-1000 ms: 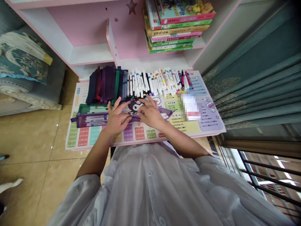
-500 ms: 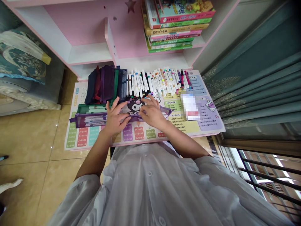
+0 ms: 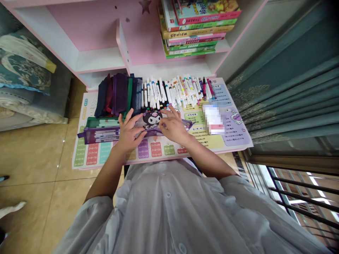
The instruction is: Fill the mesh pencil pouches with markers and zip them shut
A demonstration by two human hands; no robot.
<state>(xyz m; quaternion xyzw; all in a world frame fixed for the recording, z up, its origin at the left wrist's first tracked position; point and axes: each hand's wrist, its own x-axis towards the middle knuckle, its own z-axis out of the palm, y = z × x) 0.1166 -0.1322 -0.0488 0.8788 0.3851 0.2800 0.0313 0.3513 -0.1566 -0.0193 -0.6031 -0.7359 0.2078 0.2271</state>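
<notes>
Our left hand (image 3: 128,135) lies spread on the purple mesh pouch (image 3: 152,120), right hand (image 3: 173,127) pinching its thin edge, all on the glossy printed mat (image 3: 219,150) below rows of plastic markers (image 3: 169,92).

The purple mesh pouch (image 3: 106,135) bears a black-and-white cartoon print (image 3: 151,119); the near mat (image 3: 156,150) has multicoloured blocks; the far shelf (image 3: 87,31) is pink-and-white; the right curtain (image 3: 286,95) is floral teal.
</notes>
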